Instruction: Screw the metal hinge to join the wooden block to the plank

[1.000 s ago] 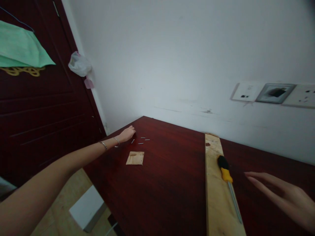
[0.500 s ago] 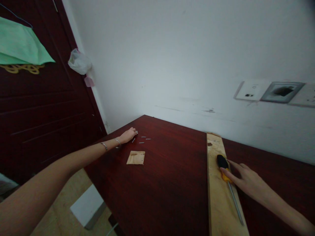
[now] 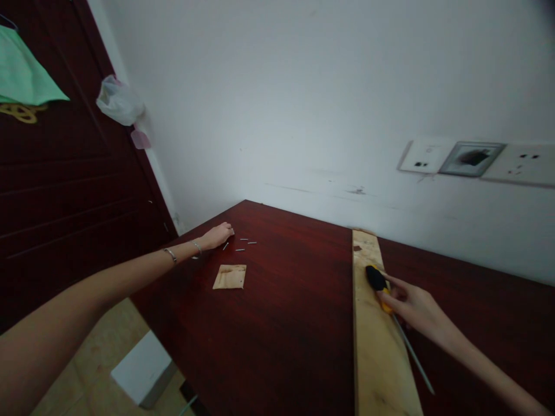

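At the far left of the table, my left hand (image 3: pixel 219 235) rests with its fingers curled together. Whatever the fingertips may hold is too small to make out. Just right of it lie several loose screws (image 3: pixel 252 242), thin and silvery. A small square piece of wood (image 3: pixel 229 277) lies nearer to me, below the screws. On the right, my right hand (image 3: pixel 410 300) grips the yellow and black handle of a screwdriver (image 3: pixel 384 299), thumb on one side and fingers on the other. Under it runs a long wooden board (image 3: pixel 377 352); the screwdriver's shaft slants over the board's right edge.
The dark red table (image 3: pixel 299 312) meets a white wall (image 3: pixel 269 104) with sockets (image 3: pixel 472 159) at right. A plastic bag (image 3: pixel 119 103) hangs beside the dark door (image 3: pixel 56 167). On the floor at left stands a white box (image 3: pixel 142 368).
My right hand has closed around the screwdriver's handle, and its shaft has swung right, past the board's edge. My left hand stays near the screws. The whole view has shifted slightly.
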`<state>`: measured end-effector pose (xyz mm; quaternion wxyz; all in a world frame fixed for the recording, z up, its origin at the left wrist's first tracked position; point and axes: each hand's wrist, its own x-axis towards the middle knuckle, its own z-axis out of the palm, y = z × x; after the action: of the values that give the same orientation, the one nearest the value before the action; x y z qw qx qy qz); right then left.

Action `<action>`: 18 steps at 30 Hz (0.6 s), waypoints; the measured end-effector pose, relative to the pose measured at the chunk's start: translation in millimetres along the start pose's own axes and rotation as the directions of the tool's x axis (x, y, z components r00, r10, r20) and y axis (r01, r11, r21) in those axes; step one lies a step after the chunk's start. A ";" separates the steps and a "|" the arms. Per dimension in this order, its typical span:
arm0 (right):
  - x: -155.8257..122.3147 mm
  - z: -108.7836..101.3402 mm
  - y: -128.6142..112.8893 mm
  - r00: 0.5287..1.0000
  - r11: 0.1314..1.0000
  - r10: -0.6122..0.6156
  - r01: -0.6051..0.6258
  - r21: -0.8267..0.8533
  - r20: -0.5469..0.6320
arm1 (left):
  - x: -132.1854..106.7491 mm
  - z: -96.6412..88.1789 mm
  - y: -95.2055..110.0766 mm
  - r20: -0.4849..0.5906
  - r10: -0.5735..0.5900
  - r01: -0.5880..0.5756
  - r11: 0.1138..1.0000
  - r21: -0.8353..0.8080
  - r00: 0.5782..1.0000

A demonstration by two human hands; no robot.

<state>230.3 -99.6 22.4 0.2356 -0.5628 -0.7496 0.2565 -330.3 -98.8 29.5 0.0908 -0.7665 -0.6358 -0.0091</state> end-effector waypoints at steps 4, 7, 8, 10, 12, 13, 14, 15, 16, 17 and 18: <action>-15.7 -20.8 3.6 0.997 0.961 0.074 -0.077 0.266 0.020 | 33.4 -22.7 26.5 -0.115 0.056 -0.056 0.998 0.003 0.992; -28.3 -40.7 6.7 0.987 0.935 0.160 -0.146 0.323 -0.016 | 70.9 -45.4 86.6 -0.155 0.244 -0.246 0.969 0.004 0.957; -32.8 -46.7 7.5 0.982 0.930 0.189 -0.170 0.327 -0.028 | 82.9 -52.2 114.2 -0.118 0.370 -0.371 0.929 0.019 0.921; -42.7 -56.7 9.3 0.968 0.920 0.244 -0.215 0.329 -0.051 | 102.7 -62.9 176.0 -0.034 0.610 -0.606 0.791 0.084 0.792; -53.2 -63.8 11.8 0.953 0.908 0.293 -0.252 0.335 -0.077 | 115.1 -69.0 238.4 -0.010 0.765 -0.757 0.639 0.133 0.644; -58.5 -66.5 13.5 0.946 0.903 0.310 -0.264 0.340 -0.090 | 118.7 -70.6 266.8 -0.016 0.820 -0.811 0.569 0.137 0.573; -63.7 -68.9 15.4 0.941 0.899 0.322 -0.270 0.346 -0.101 | 120.8 -71.5 292.0 -0.022 0.871 -0.861 0.489 0.140 0.491; -68.8 -71.0 17.3 0.938 0.896 0.328 -0.272 0.350 -0.111 | 121.8 -71.8 313.4 -0.029 0.916 -0.906 0.400 0.140 0.400; -73.5 -73.0 19.1 0.936 0.895 0.332 -0.273 0.352 -0.118 | 122.3 -71.8 330.8 -0.038 0.946 -0.936 0.324 0.135 0.322; -78.0 -74.9 20.8 0.934 0.896 0.334 -0.273 0.350 -0.125 | 122.7 -71.4 344.0 -0.035 0.964 -0.956 0.265 0.124 0.263; -82.1 -76.8 22.2 0.933 0.898 0.337 -0.276 0.344 -0.129 | 123.3 -70.8 353.6 -0.026 0.974 -0.968 0.225 0.109 0.223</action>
<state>316.6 -164.4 60.8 0.3487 -0.6497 -0.5745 0.3553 45.7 -51.4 69.9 0.1313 -0.9905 -0.0165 0.0374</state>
